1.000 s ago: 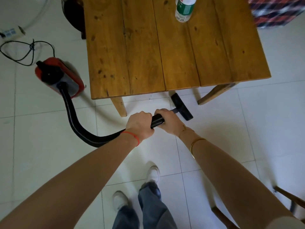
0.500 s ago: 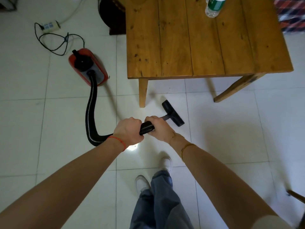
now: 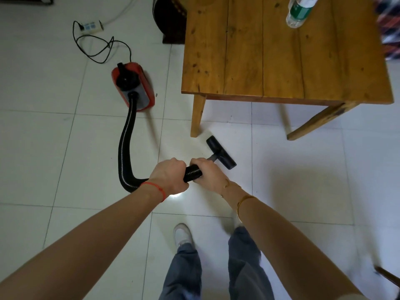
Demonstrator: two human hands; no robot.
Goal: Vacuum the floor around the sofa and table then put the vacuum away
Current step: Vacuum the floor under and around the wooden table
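A red canister vacuum (image 3: 136,85) stands on the white tile floor, left of the wooden table (image 3: 281,50). Its ribbed black hose (image 3: 124,148) curves down from the canister and round to my hands. My left hand (image 3: 171,177) grips the hose, and my right hand (image 3: 208,175) grips it just ahead, nearer the nozzle. The black floor nozzle (image 3: 220,152) lies on the tiles just in front of the table's near left leg (image 3: 197,115). The sofa is barely in view: only a plaid cloth (image 3: 389,27) shows at the right edge.
A clear water bottle (image 3: 299,10) with a green label stands on the table. A power strip (image 3: 92,26) and looped black cord (image 3: 97,46) lie on the floor at the back left. A dark object (image 3: 171,18) stands behind the table's left side. My feet are below my hands.
The view has shifted so the table sits further right and the vacuum nearer the middle. The nozzle has come out from under the table edge to the tiles by the left leg.
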